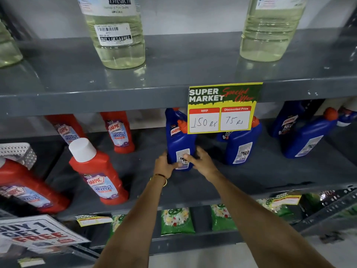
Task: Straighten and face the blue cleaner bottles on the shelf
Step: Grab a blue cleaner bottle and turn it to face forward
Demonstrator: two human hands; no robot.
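Several blue cleaner bottles with red caps stand on the grey middle shelf (251, 176). The leftmost blue bottle (178, 140) is upright with its back label and barcode toward me. My left hand (164, 166) grips its lower left side and my right hand (201, 161) grips its lower right side. A second blue bottle (240, 147) stands to the right, also showing its back label, partly hidden by a price sign. A third blue bottle (303, 140) further right leans, back label out. Behind it another blue bottle (286, 122) shows its front label.
Red bathroom cleaner bottles (98, 175) stand on the left of the same shelf. A yellow price sign (224, 109) hangs from the upper shelf edge. Clear bleach bottles (117, 35) sit on the top shelf. Green pouches (176, 221) fill the shelf below.
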